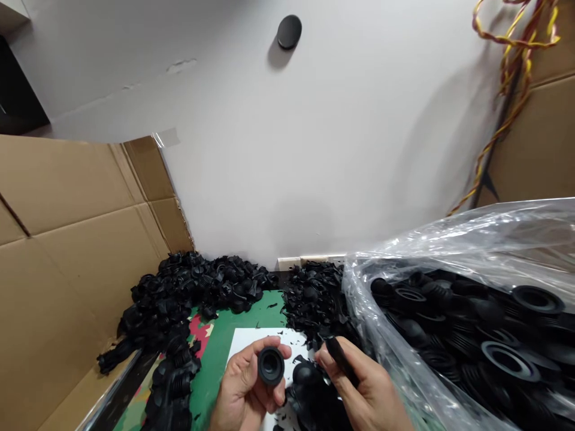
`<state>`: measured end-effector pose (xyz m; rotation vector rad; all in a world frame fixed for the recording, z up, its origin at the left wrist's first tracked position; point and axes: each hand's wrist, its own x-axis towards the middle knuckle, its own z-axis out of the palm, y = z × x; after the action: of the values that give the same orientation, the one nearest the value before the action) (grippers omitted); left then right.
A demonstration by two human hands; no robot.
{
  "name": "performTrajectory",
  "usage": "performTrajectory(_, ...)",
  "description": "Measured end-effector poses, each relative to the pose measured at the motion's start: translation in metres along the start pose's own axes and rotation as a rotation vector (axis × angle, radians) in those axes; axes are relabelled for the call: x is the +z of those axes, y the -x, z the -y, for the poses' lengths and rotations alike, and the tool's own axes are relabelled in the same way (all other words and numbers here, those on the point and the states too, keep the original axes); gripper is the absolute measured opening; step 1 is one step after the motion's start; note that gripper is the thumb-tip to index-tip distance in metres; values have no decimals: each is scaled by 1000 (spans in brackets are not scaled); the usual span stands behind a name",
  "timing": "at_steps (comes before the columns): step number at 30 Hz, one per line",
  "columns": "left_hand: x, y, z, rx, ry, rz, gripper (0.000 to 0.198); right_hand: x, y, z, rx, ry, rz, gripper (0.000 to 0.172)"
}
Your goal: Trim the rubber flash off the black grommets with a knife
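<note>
My left hand (251,380) is closed around a black rubber boot (271,366), its round, stepped opening facing me. To its right, my right hand (362,383) grips a slim black-handled tool (341,360); its working tip is too small to make out. The two hands are apart, over a white sheet (245,340) scattered with black scraps. Between and below them lies a small heap of black rubber parts (314,395), partly hidden by my right hand.
A clear plastic bag (404,359) of black ribbed rubber parts stands at right. Black scraps (314,293) and a pile of rubber pieces (202,284) lie at the back on a green board (215,341). Cardboard (81,257) walls the left side; twisted wires (485,161) hang at right.
</note>
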<state>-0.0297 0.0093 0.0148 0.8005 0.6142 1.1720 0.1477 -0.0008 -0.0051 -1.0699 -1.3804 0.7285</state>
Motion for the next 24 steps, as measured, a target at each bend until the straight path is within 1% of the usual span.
performTrajectory(3, 1, 0, 0, -1, 6, 17, 26, 1, 1, 0, -12, 12, 36, 32)
performTrajectory(7, 0, 1, 2, 6, 18, 37, 27, 4, 3, 6, 41, -56, 2, 29)
performTrajectory(12, -1, 1, 3, 10, 20, 40, 26, 7, 6, 10, 28, -73, 30, 25)
performTrajectory(20, -4, -2, 4, 53, -32, 12, 28, 9, 7, 2, 6, -81, 62, 23)
performTrajectory(24, -5, -3, 5, 51, -61, 28, 29, 10, 8, -3, -54, -89, 105, 23)
